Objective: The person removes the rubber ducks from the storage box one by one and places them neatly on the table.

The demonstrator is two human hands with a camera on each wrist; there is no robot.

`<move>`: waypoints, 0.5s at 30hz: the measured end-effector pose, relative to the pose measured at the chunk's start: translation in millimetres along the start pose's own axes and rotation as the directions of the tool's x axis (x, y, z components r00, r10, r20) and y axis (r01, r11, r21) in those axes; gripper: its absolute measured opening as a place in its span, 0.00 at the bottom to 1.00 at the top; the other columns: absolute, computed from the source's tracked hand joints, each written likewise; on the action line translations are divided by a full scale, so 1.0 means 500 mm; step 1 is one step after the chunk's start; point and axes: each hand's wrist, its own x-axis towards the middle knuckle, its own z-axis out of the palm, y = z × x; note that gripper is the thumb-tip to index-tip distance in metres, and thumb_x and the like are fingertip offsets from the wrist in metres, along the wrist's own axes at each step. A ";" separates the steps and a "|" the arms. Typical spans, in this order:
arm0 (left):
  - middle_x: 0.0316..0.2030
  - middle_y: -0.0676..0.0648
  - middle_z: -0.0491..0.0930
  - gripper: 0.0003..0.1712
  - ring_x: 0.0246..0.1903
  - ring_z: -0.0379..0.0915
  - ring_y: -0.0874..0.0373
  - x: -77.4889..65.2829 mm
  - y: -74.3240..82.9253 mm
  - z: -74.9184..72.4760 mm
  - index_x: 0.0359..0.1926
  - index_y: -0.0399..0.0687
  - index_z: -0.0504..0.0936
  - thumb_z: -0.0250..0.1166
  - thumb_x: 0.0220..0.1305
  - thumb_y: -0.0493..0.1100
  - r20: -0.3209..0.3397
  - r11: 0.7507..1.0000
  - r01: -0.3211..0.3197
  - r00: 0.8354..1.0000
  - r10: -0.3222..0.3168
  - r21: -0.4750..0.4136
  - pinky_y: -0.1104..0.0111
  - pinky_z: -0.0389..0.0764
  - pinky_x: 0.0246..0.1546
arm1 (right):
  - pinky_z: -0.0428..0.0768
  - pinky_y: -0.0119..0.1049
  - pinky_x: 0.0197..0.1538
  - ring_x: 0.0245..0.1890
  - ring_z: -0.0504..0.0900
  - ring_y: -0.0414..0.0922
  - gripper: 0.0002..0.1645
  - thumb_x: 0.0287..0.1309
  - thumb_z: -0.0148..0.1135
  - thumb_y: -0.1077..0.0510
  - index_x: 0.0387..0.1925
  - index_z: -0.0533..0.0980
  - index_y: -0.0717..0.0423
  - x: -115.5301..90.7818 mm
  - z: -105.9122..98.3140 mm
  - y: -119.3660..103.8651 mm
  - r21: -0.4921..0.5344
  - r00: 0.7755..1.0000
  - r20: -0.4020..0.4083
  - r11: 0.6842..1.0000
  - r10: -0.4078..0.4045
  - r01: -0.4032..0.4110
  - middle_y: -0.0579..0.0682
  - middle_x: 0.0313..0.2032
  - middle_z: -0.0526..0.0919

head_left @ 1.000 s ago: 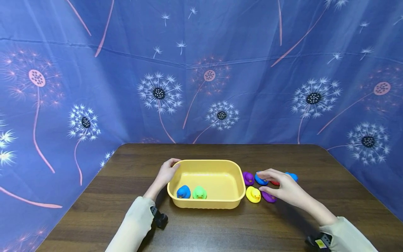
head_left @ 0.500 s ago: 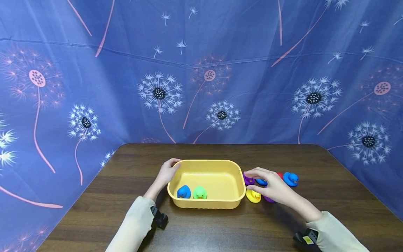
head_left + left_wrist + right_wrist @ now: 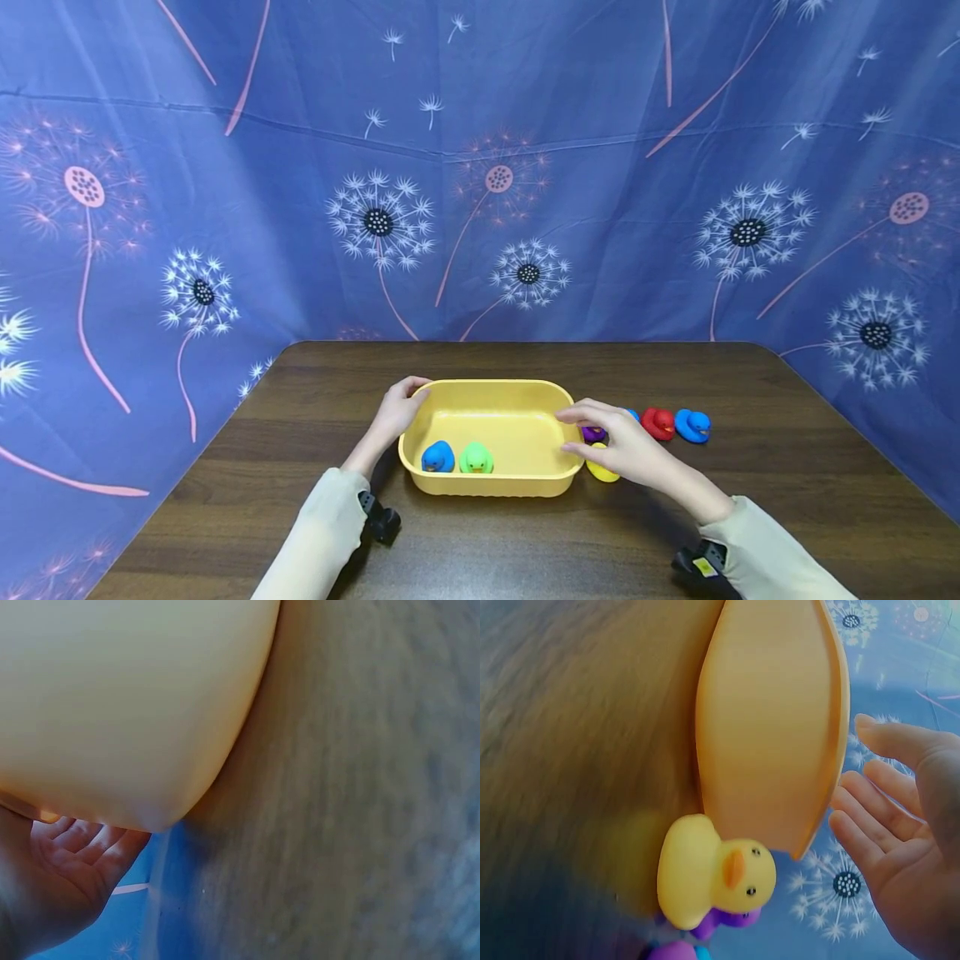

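Observation:
A yellow plastic tub stands on the table, with a blue rubber duck and a green rubber duck inside at its front left. At its far left corner my left hand holds the rim, fingers along the outside; in the left wrist view, its fingers show beyond the tub wall. My right hand hovers at the right rim, thumb and fingers spread with nothing between them. Beneath it, a yellow rubber duck and a purple rubber duck sit partly hidden beside the tub.
Right of the tub, a red rubber duck and a blue duck sit on the brown wooden table. Another blue duck is mostly hidden behind my right hand. A blue dandelion-print cloth hangs behind the table.
My right hand has moved left over the ducks to the tub's right rim, uncovering the red duck and the far right blue duck. My left hand has stayed at the tub's corner.

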 end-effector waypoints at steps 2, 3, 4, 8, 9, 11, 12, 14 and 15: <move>0.42 0.39 0.81 0.15 0.42 0.76 0.50 0.000 -0.002 0.000 0.50 0.37 0.78 0.53 0.67 0.38 0.002 1.000 0.004 1.000 -0.004 0.001 0.62 0.77 0.42 | 0.80 0.35 0.46 0.42 0.81 0.42 0.23 0.43 0.73 0.59 0.46 0.79 0.54 0.003 0.006 -0.004 -0.011 1.000 0.007 1.000 0.015 -0.015 0.46 0.42 0.83; 0.42 0.39 0.81 0.15 0.41 0.76 0.50 0.000 -0.002 0.000 0.50 0.37 0.78 0.53 0.67 0.38 0.004 1.000 0.006 1.000 -0.006 0.002 0.62 0.77 0.42 | 0.80 0.36 0.46 0.42 0.81 0.42 0.23 0.44 0.73 0.58 0.46 0.79 0.54 0.005 0.009 -0.006 -0.013 1.000 0.012 1.000 0.026 -0.026 0.45 0.43 0.83; 0.42 0.39 0.81 0.15 0.41 0.76 0.50 0.001 -0.003 0.000 0.50 0.37 0.78 0.53 0.67 0.39 0.005 1.000 0.008 1.000 -0.008 0.002 0.62 0.77 0.42 | 0.80 0.37 0.46 0.43 0.82 0.43 0.23 0.45 0.72 0.58 0.46 0.79 0.54 0.006 0.012 -0.008 -0.013 0.999 0.017 0.999 0.033 -0.033 0.45 0.43 0.83; 0.42 0.39 0.81 0.15 0.41 0.76 0.51 0.000 -0.004 0.000 0.50 0.37 0.77 0.54 0.66 0.39 0.007 1.000 0.003 1.000 -0.003 0.003 0.62 0.77 0.41 | 0.80 0.40 0.47 0.44 0.81 0.46 0.23 0.48 0.71 0.56 0.47 0.79 0.56 0.011 0.021 -0.017 0.006 0.998 0.042 0.999 0.049 -0.049 0.46 0.45 0.83; 0.42 0.39 0.81 0.15 0.41 0.76 0.51 0.000 -0.004 0.000 0.50 0.37 0.77 0.54 0.66 0.39 0.007 1.000 0.001 1.000 -0.001 0.002 0.62 0.77 0.41 | 0.80 0.40 0.48 0.44 0.81 0.46 0.23 0.48 0.71 0.56 0.48 0.78 0.56 0.013 0.024 -0.020 0.013 0.998 0.047 0.999 0.050 -0.050 0.47 0.46 0.83; 0.42 0.39 0.81 0.15 0.40 0.76 0.51 0.001 -0.004 0.000 0.50 0.37 0.77 0.54 0.66 0.38 0.006 1.000 -0.001 1.000 0.001 0.000 0.62 0.77 0.41 | 0.80 0.40 0.48 0.44 0.81 0.46 0.23 0.47 0.71 0.57 0.47 0.79 0.56 0.016 0.031 -0.021 0.031 0.998 0.046 0.999 0.035 -0.037 0.47 0.45 0.83; 0.42 0.39 0.81 0.15 0.41 0.76 0.51 0.001 -0.003 0.000 0.50 0.37 0.77 0.54 0.66 0.38 0.007 1.000 -0.001 1.000 0.002 -0.001 0.62 0.77 0.41 | 0.80 0.39 0.48 0.44 0.81 0.46 0.23 0.47 0.71 0.57 0.47 0.79 0.56 0.017 0.034 -0.022 0.033 0.999 0.042 0.999 0.024 -0.026 0.47 0.45 0.83; 0.41 0.39 0.81 0.15 0.40 0.76 0.51 0.001 -0.003 0.000 0.50 0.37 0.77 0.54 0.66 0.38 0.006 1.000 0.000 1.000 0.000 -0.002 0.63 0.77 0.41 | 0.80 0.38 0.47 0.44 0.81 0.44 0.22 0.47 0.71 0.58 0.46 0.79 0.57 0.019 0.042 -0.023 0.041 0.999 0.037 0.999 0.002 -0.003 0.46 0.44 0.83; 0.41 0.39 0.81 0.15 0.40 0.76 0.51 0.001 -0.002 0.000 0.50 0.37 0.77 0.54 0.66 0.39 0.008 1.000 0.002 1.000 -0.002 -0.003 0.63 0.77 0.40 | 0.79 0.38 0.47 0.43 0.81 0.44 0.22 0.46 0.71 0.59 0.46 0.79 0.57 0.020 0.045 -0.024 0.046 0.999 0.034 0.999 -0.010 0.008 0.46 0.44 0.83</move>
